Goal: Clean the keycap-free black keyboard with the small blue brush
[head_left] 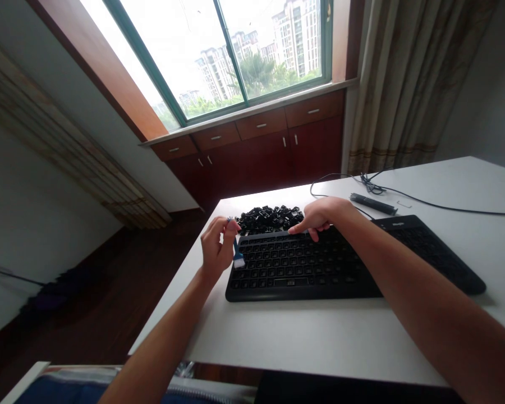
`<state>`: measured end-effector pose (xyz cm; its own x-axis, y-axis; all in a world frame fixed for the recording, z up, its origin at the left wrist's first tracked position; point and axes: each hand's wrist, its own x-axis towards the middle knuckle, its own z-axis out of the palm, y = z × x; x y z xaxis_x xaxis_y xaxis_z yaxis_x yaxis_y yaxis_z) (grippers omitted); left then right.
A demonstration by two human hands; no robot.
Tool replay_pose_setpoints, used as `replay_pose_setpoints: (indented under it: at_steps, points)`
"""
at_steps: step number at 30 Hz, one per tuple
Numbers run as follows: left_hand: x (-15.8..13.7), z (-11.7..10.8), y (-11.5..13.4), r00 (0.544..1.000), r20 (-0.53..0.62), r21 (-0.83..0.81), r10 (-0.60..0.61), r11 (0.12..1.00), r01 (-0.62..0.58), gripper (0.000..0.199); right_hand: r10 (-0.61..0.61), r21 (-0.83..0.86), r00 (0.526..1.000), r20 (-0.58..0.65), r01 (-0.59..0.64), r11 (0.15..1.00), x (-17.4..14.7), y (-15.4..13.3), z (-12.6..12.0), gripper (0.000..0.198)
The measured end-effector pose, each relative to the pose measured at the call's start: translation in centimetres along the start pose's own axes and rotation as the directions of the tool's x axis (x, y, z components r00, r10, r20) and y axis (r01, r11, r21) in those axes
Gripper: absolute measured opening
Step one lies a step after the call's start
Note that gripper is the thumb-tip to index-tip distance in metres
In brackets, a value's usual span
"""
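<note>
A black keyboard [303,293] with its keycaps off lies on the white table, its left part showing rows of bare key sockets. Over its left end, my left hand [217,244] is closed around a small blue brush [238,259] whose pale bristles point down at the keys. My right hand [320,216] rests at the keyboard's top edge, thumb stretched to the left along it and the other fingers curled under, partly hidden. I cannot make out anything held in it. Loose black keycaps [269,217] are heaped just behind the keyboard.
The white table [311,336] carries a black bar-shaped piece [373,203], a thin bent metal piece [404,204] and a black cable [446,209] behind the keyboard. Cabinets [252,157] stand below the window. A drawer-like opening with blue cloth [67,390] is near me.
</note>
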<state>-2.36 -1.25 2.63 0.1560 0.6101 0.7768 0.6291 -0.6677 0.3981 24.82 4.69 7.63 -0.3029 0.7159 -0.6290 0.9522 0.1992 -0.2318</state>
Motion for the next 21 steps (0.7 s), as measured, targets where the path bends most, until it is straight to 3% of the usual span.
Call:
replay_pose_setpoints:
  at_steps: [4,7,10,14,18,21]
  points:
    - [0.1,0.0,-0.8,0.994,0.073,0.090,0.083,0.992,-0.089,0.016,-0.001,-0.005,1.000,0.002,0.001,1.000,0.2,0.0,0.0,0.073]
    - [0.2,0.0,-1.3,0.989,0.012,0.171,0.148,0.974,-0.148,0.018,-0.001,-0.014,1.000,-0.003,0.001,1.000,-0.1,-0.1,0.0,0.071]
    - [0.3,-0.2,-1.2,0.992,-0.051,0.174,0.114,0.979,-0.104,0.018,-0.003,-0.023,1.000,-0.001,0.003,1.000,-0.5,-0.2,0.0,0.069]
    - [0.2,-0.5,-0.9,1.000,0.021,0.046,-0.012,0.999,0.011,0.020,-0.002,-0.037,1.000,-0.007,0.002,0.999,-0.8,-0.3,0.0,0.070]
    - [0.0,-0.3,-1.2,0.990,0.132,0.040,0.043,0.998,-0.049,0.018,0.001,-0.045,1.000,-0.012,-0.002,0.999,-0.6,-0.2,0.0,0.071]
    - [0.1,-0.1,-1.5,0.992,0.086,0.084,0.095,0.991,-0.102,0.016,0.002,-0.046,1.000,-0.014,-0.003,0.999,-0.5,-0.1,0.0,0.071]
